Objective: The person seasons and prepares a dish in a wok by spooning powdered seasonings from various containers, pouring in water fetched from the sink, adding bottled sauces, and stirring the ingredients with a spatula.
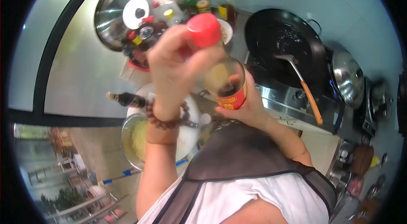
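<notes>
My right hand (252, 103) is wrapped round the lower body of a glass sauce bottle (232, 97) with a red and yellow label and some dark liquid inside. Close to the camera, the bottle's red cap (204, 30) is between the fingers of my left hand (176, 61), which is slightly blurred. Whether the cap sits on the neck cannot be made out, as my fingers cover that part. A beaded bracelet (163, 121) circles my left wrist.
A black wok (280, 46) holds a wooden-handled spatula (311, 101) on the stove at right. Several condiment bottles (189, 1) and a steel lid (112, 16) stand upper left. Below left are a dark bottle (129, 99) and a metal bowl (127, 139) of pale yellow food.
</notes>
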Demonstrator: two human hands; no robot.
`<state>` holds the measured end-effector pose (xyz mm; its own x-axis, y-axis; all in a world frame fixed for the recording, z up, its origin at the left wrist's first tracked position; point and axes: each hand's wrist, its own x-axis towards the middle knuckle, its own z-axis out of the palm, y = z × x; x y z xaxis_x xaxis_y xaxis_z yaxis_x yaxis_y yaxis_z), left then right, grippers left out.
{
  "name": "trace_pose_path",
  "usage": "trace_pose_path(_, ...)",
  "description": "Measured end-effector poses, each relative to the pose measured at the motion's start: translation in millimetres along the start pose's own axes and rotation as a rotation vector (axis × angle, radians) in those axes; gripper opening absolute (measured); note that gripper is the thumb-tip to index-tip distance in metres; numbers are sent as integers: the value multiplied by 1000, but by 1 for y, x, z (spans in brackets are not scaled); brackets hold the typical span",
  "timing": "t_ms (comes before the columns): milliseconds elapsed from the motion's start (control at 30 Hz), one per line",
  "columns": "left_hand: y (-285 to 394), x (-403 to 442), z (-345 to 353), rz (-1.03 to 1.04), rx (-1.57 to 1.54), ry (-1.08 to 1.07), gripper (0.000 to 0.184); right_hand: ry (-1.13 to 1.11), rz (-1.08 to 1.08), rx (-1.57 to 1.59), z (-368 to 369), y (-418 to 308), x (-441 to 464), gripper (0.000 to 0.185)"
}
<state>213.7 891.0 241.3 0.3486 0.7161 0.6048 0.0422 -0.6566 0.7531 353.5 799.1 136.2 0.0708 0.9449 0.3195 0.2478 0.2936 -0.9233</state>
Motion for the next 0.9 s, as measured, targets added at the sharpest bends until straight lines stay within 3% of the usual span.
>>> trace_pose_path(33,-12,-7,15,143,0,-65,50,2,34,36,-3,11,-9,101)
trace_pose_path(100,-18,-40,54,-100,-619,-166,80,43,62,50,-12,25,-26,95)
trace_pose_path(167,-31,-73,78,-248,-499,-323,92,147,73,191,-14,33,-43,89)
trace_pose_path(233,-38,-88,95,-342,-474,-353,88,142,42,95,-30,32,-58,85)
trace_pose_path(300,-41,-95,103,-441,-440,-365,83,-283,267,-330,-69,4,-63,75)
trace_pose_path(367,-45,-99,104,-403,-300,-542,69,-176,301,-501,-112,-13,-62,66)
trace_pose_path(433,-42,-104,106,-478,-373,-596,70,66,22,-525,-131,-51,-50,59)
trace_pose_path(500,-33,-97,107,-435,-340,-747,70,-52,-123,-414,-142,-61,-34,60)
trace_pose_path(567,-33,-97,105,-393,-330,-759,72,-116,-173,-306,-148,-62,-26,54)
trace_pose_path(633,-37,-98,102,-410,-416,-835,74,-397,-172,-431,-154,-69,-18,44)
trace_pose_path(667,-38,-99,101,-417,-409,-812,74,-352,-285,-409,-151,-68,-15,26)
trace_pose_path(767,-27,-94,95,-301,-406,-938,66,-548,-183,-247,-149,-82,-7,18)
trace_pose_path(800,-24,-95,92,-347,-438,-957,66,-551,-51,-203,-137,-82,-12,28)
trace_pose_path(900,-25,-99,97,-362,-495,-986,63,-542,-136,-395,-122,-89,-15,31)
